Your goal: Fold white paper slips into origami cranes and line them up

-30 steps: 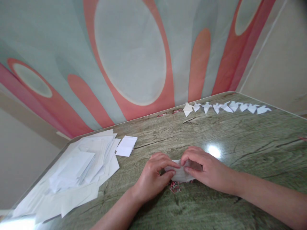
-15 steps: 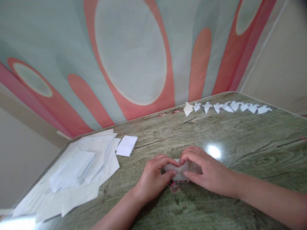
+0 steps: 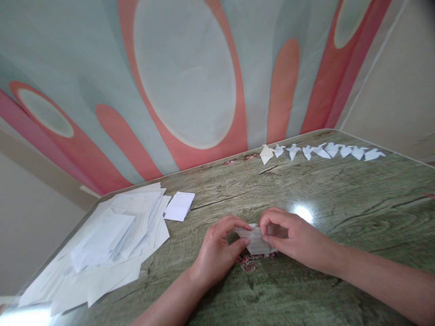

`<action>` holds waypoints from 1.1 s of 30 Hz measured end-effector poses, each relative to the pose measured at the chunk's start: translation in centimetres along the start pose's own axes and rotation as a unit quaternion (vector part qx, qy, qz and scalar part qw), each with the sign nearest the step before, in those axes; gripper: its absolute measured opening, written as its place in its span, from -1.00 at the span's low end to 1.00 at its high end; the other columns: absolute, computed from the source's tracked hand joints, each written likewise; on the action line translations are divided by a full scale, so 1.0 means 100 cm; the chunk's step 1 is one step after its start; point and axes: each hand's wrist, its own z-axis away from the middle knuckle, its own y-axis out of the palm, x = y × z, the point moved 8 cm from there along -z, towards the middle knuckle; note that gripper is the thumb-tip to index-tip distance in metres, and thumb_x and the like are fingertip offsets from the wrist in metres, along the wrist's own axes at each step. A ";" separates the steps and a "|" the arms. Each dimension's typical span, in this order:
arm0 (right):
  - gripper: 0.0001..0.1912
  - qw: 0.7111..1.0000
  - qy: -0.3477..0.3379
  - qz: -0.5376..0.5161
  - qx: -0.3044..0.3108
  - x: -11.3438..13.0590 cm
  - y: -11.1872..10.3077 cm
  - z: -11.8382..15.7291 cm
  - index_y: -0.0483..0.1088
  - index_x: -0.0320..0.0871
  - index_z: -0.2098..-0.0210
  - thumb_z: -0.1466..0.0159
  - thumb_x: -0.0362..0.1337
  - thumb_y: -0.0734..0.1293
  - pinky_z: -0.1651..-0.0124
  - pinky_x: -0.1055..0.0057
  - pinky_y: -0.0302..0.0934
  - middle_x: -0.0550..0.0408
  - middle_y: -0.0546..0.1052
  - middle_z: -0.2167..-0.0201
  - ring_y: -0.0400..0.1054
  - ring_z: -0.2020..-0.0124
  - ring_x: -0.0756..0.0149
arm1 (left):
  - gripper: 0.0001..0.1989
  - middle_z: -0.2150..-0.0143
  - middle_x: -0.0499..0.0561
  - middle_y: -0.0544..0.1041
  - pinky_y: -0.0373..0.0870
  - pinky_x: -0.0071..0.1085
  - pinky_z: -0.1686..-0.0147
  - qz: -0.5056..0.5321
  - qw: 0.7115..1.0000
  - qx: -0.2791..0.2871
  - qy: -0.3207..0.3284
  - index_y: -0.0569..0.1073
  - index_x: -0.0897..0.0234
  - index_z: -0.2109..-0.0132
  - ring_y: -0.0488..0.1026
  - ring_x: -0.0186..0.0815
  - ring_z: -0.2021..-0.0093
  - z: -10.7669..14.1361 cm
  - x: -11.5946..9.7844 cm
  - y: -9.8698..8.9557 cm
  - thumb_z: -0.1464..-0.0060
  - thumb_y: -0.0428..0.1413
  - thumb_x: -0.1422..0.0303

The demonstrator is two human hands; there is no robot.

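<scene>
Our left hand point(image 3: 217, 248) holds the small lined paper point(image 3: 258, 244) between thumb and forefinger at its left side, and our right hand point(image 3: 299, 237) pinches it near the upper right edge. The paper lies between the two grips, just above a red-speckled patch point(image 3: 249, 264) on the wood-patterned table point(image 3: 220, 199). We judge it nearly weightless, thin and soft, easy to crease or tear, so light fingertip pinches at its opposite edges suit it best. Beyond our left grip lie a folded white piece point(image 3: 180, 206) and loose sheets point(image 3: 113, 277); beyond our right, a row of folded paper shapes point(image 3: 307, 153).
</scene>
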 end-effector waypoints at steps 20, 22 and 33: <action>-0.72 1.000 -0.006 0.026 -0.015 -0.002 -0.002 0.000 0.39 -0.08 0.27 -0.09 -0.55 0.26 0.08 0.32 0.16 0.14 0.44 0.27 0.32 0.15 0.27 | -0.86 0.26 -0.04 0.53 0.31 -0.39 0.08 -0.004 1.000 -0.006 0.008 0.56 0.20 0.22 0.45 -0.30 0.16 0.000 0.000 -0.003 -0.07 0.18 0.51; -0.71 1.000 -0.006 0.026 -0.015 -0.003 -0.003 -0.001 0.40 -0.08 0.27 -0.09 -0.55 0.27 0.09 0.32 0.16 0.15 0.45 0.27 0.32 0.16 0.28 | -0.86 0.26 -0.04 0.53 0.30 -0.40 0.08 0.001 1.000 -0.003 -0.006 0.56 0.21 0.23 0.46 -0.30 0.16 -0.001 0.001 -0.003 -0.07 0.18 0.51; -0.83 0.999 0.002 0.050 -0.002 -0.002 -0.002 -0.002 0.43 -0.08 0.26 -0.16 -0.42 0.32 0.09 0.30 0.16 0.13 0.49 0.26 0.34 0.15 0.24 | -0.73 0.20 -0.05 0.51 0.31 -0.42 0.11 0.034 0.998 -0.040 -0.043 0.48 0.21 0.09 0.44 -0.32 0.16 0.000 0.011 -0.009 -0.02 0.19 0.50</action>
